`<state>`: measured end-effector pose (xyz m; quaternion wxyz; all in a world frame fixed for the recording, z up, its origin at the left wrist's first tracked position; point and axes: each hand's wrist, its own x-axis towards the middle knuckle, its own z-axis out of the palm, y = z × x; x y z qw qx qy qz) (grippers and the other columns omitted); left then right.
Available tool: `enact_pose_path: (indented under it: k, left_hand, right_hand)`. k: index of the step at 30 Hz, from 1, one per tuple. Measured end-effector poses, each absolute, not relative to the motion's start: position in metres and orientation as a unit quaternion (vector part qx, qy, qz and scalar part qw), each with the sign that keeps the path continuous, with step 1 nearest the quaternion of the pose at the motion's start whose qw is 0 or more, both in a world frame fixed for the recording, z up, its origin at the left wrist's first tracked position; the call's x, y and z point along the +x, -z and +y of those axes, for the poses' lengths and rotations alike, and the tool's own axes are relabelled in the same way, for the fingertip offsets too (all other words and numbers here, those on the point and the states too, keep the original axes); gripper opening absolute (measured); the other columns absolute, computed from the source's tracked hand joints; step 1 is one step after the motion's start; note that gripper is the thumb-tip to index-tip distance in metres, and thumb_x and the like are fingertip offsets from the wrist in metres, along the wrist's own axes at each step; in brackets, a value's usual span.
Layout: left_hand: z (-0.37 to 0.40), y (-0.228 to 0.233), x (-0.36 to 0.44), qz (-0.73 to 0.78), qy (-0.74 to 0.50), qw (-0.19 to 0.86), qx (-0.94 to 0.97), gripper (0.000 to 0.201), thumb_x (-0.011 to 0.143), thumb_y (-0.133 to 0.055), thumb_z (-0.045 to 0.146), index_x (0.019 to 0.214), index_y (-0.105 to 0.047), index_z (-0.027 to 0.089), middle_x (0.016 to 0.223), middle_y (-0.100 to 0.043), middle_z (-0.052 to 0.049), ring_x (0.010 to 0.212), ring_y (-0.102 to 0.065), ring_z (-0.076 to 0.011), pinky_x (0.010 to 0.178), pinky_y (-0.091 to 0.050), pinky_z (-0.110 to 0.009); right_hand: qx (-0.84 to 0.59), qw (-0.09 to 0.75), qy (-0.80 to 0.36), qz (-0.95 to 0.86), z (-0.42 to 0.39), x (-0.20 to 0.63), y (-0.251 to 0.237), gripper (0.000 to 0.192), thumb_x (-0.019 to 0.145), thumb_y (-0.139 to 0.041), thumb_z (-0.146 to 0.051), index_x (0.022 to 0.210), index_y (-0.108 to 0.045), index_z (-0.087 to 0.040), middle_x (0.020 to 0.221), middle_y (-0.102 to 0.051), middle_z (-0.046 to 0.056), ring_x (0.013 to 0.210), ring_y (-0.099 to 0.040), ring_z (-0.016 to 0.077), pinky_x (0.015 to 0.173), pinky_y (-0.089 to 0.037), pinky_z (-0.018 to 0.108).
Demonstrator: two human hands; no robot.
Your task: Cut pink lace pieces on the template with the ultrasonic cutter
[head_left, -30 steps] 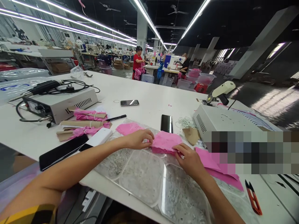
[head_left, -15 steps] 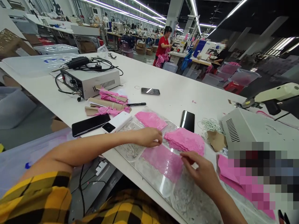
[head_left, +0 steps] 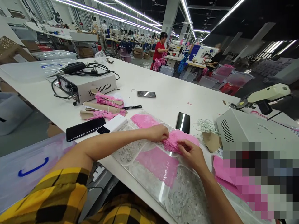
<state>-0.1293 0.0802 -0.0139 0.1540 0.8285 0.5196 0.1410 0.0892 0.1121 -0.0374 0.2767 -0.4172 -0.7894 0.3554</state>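
My left hand (head_left: 161, 133) is at the left end of a stack of pink lace fabric pieces (head_left: 184, 137), its fingers pinched together at the edge. At the stack's near side, my right hand (head_left: 192, 152) has thumb and forefinger on the lace layers, closed on their edge. Just in front lies a single pink lace piece (head_left: 158, 165), flat under a clear, shiny sheet (head_left: 149, 183) with rounded outlines. Another small pink lace stack (head_left: 143, 120) rests beyond my left forearm. How many layers my fingers hold is hidden.
A black phone (head_left: 183, 122) lies behind the stack, with tangled pale cord (head_left: 205, 127) to its right. A grey box-shaped machine (head_left: 235, 130) stands at right. Rolled lace bundles (head_left: 107, 109), another phone (head_left: 146, 94) and a control box (head_left: 93, 87) with a black handheld tool are farther off.
Both hands have moved onto the lace stack, the left going right and the right going up to its near edge. The view has shifted slightly.
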Motion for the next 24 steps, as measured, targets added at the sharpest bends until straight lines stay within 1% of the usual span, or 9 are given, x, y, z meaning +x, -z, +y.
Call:
enact_pose_path:
  k: [6, 10, 12, 17, 20, 24]
  left_hand:
    - [0.0838, 0.0085, -0.1328, 0.511, -0.133, 0.149, 0.836, 0.02, 0.081, -0.054, 0.007, 0.077, -0.072, 0.015, 0.081, -0.07, -0.003, 0.075, -0.062, -0.0143, 0.072, -0.044, -0.022]
    - [0.0791, 0.0075, -0.1325, 0.506, -0.132, 0.145, 0.84, 0.011, 0.08, -0.061, 0.015, 0.082, -0.072, 0.017, 0.084, -0.069, -0.003, 0.077, -0.062, -0.0153, 0.071, -0.045, -0.022]
    - [0.0763, 0.0083, -0.1309, 0.507, -0.131, 0.141, 0.84, 0.01, 0.079, -0.062, 0.017, 0.083, -0.072, 0.017, 0.087, -0.069, -0.004, 0.079, -0.062, -0.0166, 0.07, -0.045, -0.023]
    - [0.0758, 0.0115, -0.1281, 0.512, -0.134, 0.139, 0.837, 0.017, 0.08, -0.056, 0.011, 0.078, -0.072, 0.017, 0.088, -0.069, -0.005, 0.079, -0.062, -0.0166, 0.073, -0.046, -0.024]
    - [0.079, 0.0124, -0.1294, 0.509, -0.137, 0.15, 0.837, 0.017, 0.078, -0.057, 0.009, 0.078, -0.073, 0.017, 0.087, -0.07, -0.005, 0.077, -0.062, -0.016, 0.073, -0.046, -0.024]
    - [0.0833, 0.0137, -0.1316, 0.508, -0.143, 0.17, 0.832, 0.018, 0.075, -0.059, 0.007, 0.077, -0.074, 0.017, 0.081, -0.071, -0.002, 0.073, -0.062, -0.014, 0.07, -0.045, -0.022]
  right_hand:
    - [-0.413, 0.281, -0.354, -0.791, 0.1127, 0.0889, 0.0352, 0.029, 0.072, -0.055, -0.043, 0.083, -0.072, -0.022, 0.085, -0.075, 0.006, 0.074, -0.068, 0.0201, 0.069, -0.054, 0.032]
    - [-0.41, 0.286, -0.347, -0.794, 0.1118, 0.0881, 0.0354, 0.028, 0.072, -0.056, -0.042, 0.082, -0.072, -0.022, 0.085, -0.075, 0.006, 0.075, -0.068, 0.0204, 0.071, -0.053, 0.033]
    - [-0.408, 0.287, -0.343, -0.796, 0.1115, 0.0877, 0.0358, 0.028, 0.072, -0.056, -0.042, 0.082, -0.072, -0.021, 0.085, -0.075, 0.006, 0.074, -0.068, 0.0206, 0.07, -0.053, 0.033]
    - [-0.408, 0.289, -0.336, -0.798, 0.1113, 0.0875, 0.0374, 0.03, 0.073, -0.055, -0.044, 0.084, -0.072, -0.021, 0.086, -0.074, 0.007, 0.073, -0.067, 0.0209, 0.069, -0.053, 0.034]
    - [-0.405, 0.287, -0.336, -0.801, 0.1112, 0.0876, 0.0382, 0.031, 0.074, -0.055, -0.044, 0.084, -0.072, -0.02, 0.086, -0.074, 0.008, 0.072, -0.066, 0.0203, 0.067, -0.053, 0.033]
    - [-0.403, 0.284, -0.331, -0.805, 0.1112, 0.088, 0.038, 0.03, 0.073, -0.056, -0.043, 0.084, -0.072, -0.02, 0.083, -0.073, 0.007, 0.068, -0.064, 0.0191, 0.066, -0.052, 0.033]
